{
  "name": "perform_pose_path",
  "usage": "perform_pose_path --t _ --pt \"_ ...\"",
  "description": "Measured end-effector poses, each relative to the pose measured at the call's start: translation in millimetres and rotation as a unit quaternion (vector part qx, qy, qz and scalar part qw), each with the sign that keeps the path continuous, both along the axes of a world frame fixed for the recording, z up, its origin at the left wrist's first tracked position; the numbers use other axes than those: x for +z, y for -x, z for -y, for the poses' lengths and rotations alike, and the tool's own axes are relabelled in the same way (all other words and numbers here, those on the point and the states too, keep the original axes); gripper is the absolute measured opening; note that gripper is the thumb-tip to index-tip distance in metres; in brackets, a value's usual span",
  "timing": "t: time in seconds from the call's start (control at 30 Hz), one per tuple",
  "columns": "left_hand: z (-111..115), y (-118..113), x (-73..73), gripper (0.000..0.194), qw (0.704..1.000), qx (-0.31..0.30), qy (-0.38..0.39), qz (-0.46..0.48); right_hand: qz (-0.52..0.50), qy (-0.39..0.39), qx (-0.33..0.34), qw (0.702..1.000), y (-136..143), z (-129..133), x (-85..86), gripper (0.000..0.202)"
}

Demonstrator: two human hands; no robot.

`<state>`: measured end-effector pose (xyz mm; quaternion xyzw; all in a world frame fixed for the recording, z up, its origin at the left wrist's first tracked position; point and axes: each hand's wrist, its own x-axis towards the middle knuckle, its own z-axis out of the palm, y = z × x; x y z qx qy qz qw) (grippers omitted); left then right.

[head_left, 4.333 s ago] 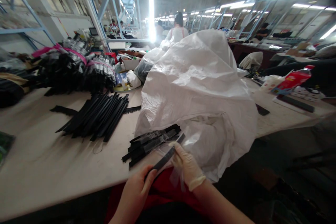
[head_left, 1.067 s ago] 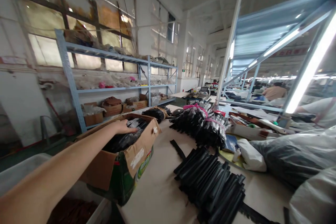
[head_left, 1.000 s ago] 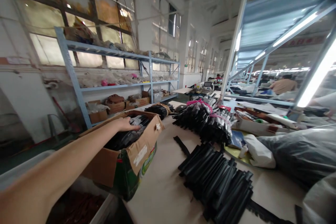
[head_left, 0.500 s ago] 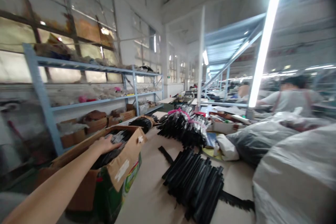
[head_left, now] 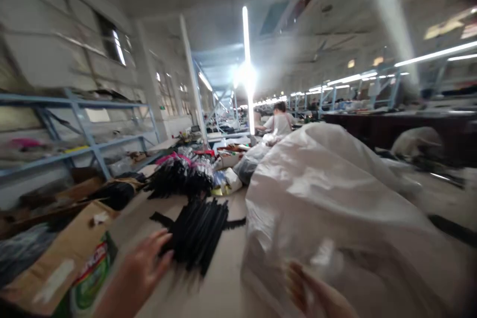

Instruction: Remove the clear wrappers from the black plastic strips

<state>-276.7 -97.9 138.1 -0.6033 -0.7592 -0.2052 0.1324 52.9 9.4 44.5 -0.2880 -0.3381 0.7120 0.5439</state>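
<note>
Beside the left edge of a pile of black strips (head_left: 199, 238) is my left hand (head_left: 143, 263), with thumb and fingers apart and nothing visible in it. Whether its fingertips touch the strips is unclear. The strips lie side by side across a black band (head_left: 234, 224) on the table (head_left: 223, 278). Low in the view, my right hand (head_left: 311, 288) appears in front of a large white plastic bag (head_left: 309, 194). Its fingers are bent and smeared by motion, and I cannot see whether they grip the plastic.
A cardboard box (head_left: 61, 253) of dark pieces stands at left. Behind the pile lie bundles of black strips (head_left: 179, 171) tied with pink. Blue shelving (head_left: 84, 126) lines the left wall. A person (head_left: 279, 121) works farther back.
My left hand has come out of the cardboard box and moved over to the black strips. The view has swung right, and my right hand now shows by the white bag.
</note>
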Motion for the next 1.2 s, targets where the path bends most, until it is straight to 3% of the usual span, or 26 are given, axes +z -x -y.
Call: perform_pose_path --t 0.07,0.1,0.17,0.23,0.3,0.47,0.53,0.63,0.77,0.87,1.0,1.13,1.2 --pt "-10.7 -77.7 -37.5 0.037 0.965 -0.113 0.104 0.211 -0.04 0.071 0.104 0.991 -8.8 9.6 -0.8 0.031" --pt "-16.4 -116.3 -52.6 0.04 0.923 -0.161 0.148 0.318 -0.087 0.077 0.158 0.981 -12.2 12.3 0.3 0.033" --pt "-27.3 -181.5 -75.4 0.045 0.801 -0.235 0.18 0.52 -0.134 0.059 0.163 0.976 -18.5 16.3 3.4 0.03" --pt "-35.8 -222.9 -91.0 0.04 0.704 -0.245 0.183 0.64 -0.14 0.034 0.147 0.979 -25.9 21.0 5.2 0.027" --pt "-39.9 -241.3 -101.4 0.034 0.661 -0.208 0.192 0.696 -0.13 0.026 0.131 0.982 -34.1 26.2 3.6 0.026" --pt "-32.3 -239.9 -111.9 0.025 0.619 -0.176 0.253 0.723 -0.116 0.05 0.114 0.985 -43.3 26.6 -12.0 0.027" --pt "-29.4 -235.0 -114.5 0.026 0.629 -0.157 0.246 0.721 -0.132 0.081 0.132 0.979 -41.2 20.5 -19.4 0.026" --pt "-30.7 -226.8 -119.8 0.029 0.693 -0.125 0.195 0.683 -0.178 0.151 0.159 0.959 -37.2 10.1 -28.2 0.027" --pt "-36.9 -219.8 -122.8 0.024 0.744 -0.12 0.15 0.64 -0.198 0.195 0.18 0.944 -31.9 7.0 -33.2 0.046" --pt "-40.5 -219.8 -118.5 0.022 0.782 -0.13 0.146 0.592 -0.136 0.178 0.17 0.96 -24.7 13.2 -36.0 0.036" --pt "-43.7 -220.1 -109.7 0.023 0.827 -0.148 0.159 0.518 -0.019 0.203 0.11 0.973 -14.2 18.9 -41.8 0.018" --pt "-46.1 -214.1 -106.7 0.025 0.871 -0.143 0.14 0.449 0.02 0.21 0.057 0.976 -7.0 20.1 -42.6 0.021" --pt "-45.6 -210.6 -108.1 0.025 0.883 -0.133 0.126 0.432 0.026 0.193 0.065 0.979 -3.0 22.5 -41.4 0.027"
